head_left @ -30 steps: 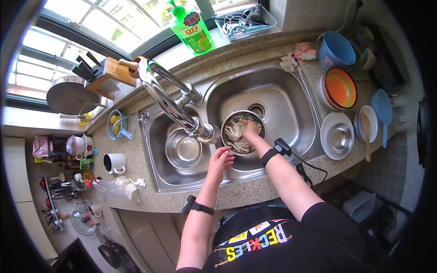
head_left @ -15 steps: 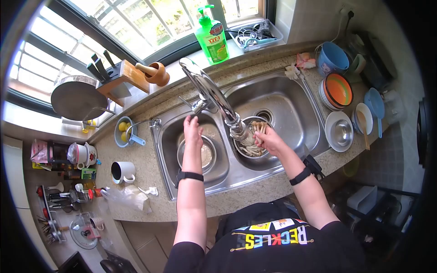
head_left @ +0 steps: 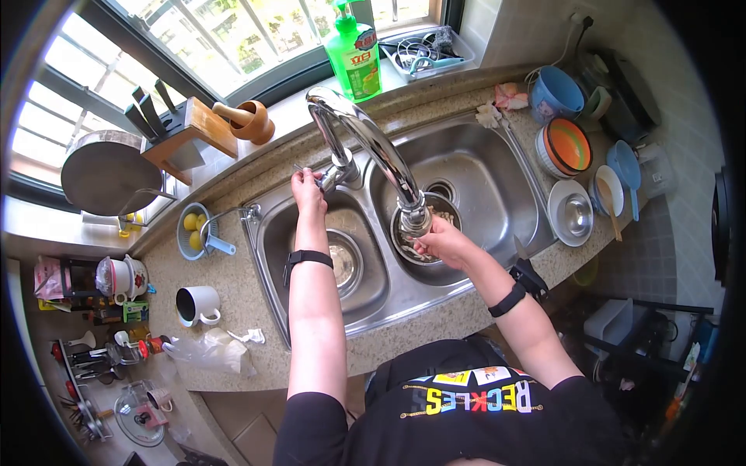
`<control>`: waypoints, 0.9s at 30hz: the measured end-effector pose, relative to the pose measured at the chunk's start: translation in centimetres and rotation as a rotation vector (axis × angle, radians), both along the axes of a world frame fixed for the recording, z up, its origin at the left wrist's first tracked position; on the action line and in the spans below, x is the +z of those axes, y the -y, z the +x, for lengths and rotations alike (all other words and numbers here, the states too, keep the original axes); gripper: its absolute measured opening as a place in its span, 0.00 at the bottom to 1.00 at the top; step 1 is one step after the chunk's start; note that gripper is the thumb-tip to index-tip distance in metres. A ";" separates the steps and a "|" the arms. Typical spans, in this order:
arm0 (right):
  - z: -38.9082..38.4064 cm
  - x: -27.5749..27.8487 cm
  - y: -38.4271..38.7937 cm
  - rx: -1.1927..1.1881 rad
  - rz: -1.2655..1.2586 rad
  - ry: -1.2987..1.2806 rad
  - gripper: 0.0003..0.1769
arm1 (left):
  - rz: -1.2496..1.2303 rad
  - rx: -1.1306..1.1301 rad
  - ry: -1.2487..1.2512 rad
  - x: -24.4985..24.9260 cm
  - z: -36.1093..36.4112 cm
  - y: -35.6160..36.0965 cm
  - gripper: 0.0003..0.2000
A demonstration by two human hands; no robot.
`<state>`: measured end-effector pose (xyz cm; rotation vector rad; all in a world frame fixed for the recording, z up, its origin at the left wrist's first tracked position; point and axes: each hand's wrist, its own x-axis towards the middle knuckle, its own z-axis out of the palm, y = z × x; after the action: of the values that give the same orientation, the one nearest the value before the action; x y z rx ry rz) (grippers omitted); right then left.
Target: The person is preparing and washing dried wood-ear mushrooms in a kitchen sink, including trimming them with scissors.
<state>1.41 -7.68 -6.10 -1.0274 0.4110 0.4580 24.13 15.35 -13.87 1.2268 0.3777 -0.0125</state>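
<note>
My left hand (head_left: 308, 190) is closed around the lever of the chrome faucet (head_left: 373, 140), behind the left basin. Under the faucet's spout, in the right basin, stands a metal bowl (head_left: 395, 247) with slender pale mushrooms (head_left: 406, 247) in it. My right hand (head_left: 444, 241) reaches over the bowl's right side with its fingers curled, close beside the spout head. The spout and my own fingers hide what they hold, if anything. Another metal bowl (head_left: 359, 272) sits in the left basin, below my left forearm.
Bowls (head_left: 569, 147) and a metal dish (head_left: 575, 213) line the right counter. On the left are a blue strainer (head_left: 190, 247) with yellow fruit, a mug (head_left: 198, 304) and a plastic bag (head_left: 210, 351). A knife block (head_left: 190, 136) and green soap bottle (head_left: 353, 62) stand on the sill.
My left hand has moved from open above the left basin to the faucet lever. My right hand has shifted left and lower over the bowl; the mushroom bunch it held no longer shows.
</note>
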 end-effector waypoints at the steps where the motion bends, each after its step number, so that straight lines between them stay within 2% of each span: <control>1: 0.3 0.0 -0.1 0.006 -0.007 -0.001 0.12 | 0.003 -0.005 0.001 0.0 0.0 0.0 0.06; 6: 1.3 0.9 -0.7 0.042 -0.041 -0.025 0.17 | -0.042 -0.026 0.032 0.1 -0.7 -0.1 0.06; 8: 1.5 0.9 -0.7 0.050 0.006 -0.010 0.19 | -0.129 0.032 -0.019 1.5 -1.3 0.4 0.06; 16: 1.6 0.4 -0.3 0.054 0.051 0.007 0.20 | -0.122 -0.030 0.007 1.0 -1.4 -0.1 0.07; 19: 1.5 -1.0 -0.1 0.051 0.078 0.000 0.20 | -0.093 0.037 -0.027 0.6 -2.2 -0.2 0.09; 21: 1.3 -2.1 0.3 0.054 0.126 -0.011 0.21 | 0.456 0.177 -0.066 -2.5 -2.6 -0.7 0.14; 22: 1.2 -1.7 0.6 0.051 0.127 -0.008 0.21 | 0.418 0.099 -0.039 1.4 -6.2 1.2 0.19; 23: 0.9 -0.8 0.8 0.098 0.084 0.006 0.17 | 0.235 -0.024 -0.015 3.8 -9.1 2.7 0.19; 24: 0.8 0.0 1.0 0.146 0.040 0.019 0.14 | 0.195 -0.224 0.046 4.0 -11.0 3.5 0.22; 25: 0.2 0.6 1.0 0.139 0.041 0.020 0.14 | 0.089 -0.491 -0.102 6.7 -15.2 6.1 0.24; 26: 0.3 1.0 1.0 0.177 -0.025 0.053 0.15 | 0.120 -0.525 -0.091 6.7 -15.2 6.3 0.25; 27: 0.2 1.4 1.1 0.214 -0.092 0.084 0.17 | 0.026 -0.610 -0.114 6.4 -16.7 7.5 0.24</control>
<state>1.63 -8.75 -4.74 -1.1819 0.2499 0.5893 7.45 7.81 -7.50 1.3310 0.0900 -0.6043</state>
